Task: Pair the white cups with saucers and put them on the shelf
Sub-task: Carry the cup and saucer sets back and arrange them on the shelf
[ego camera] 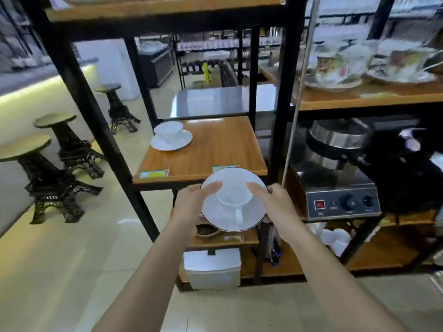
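A white cup [234, 195] sits on a white saucer [233, 218] with a thin dark rim, held in the air just in front of the wooden shelf [215, 149]. My left hand [194, 200] grips the saucer's left edge with its thumb over the cup's rim. On the other edge my right hand [271, 200] does the same. The cup's handle points toward me. At the shelf's back left stands another white cup [169, 130] on its own saucer [171, 141].
Black metal posts [279, 104] frame the shelf. A steel appliance with knobs [340, 195] stands on the right-hand shelf, patterned cups [335, 65] above it. Lower shelves hold a white box [212, 268]. Black tower-shaped stools [60, 164] stand on the tiled floor at left.
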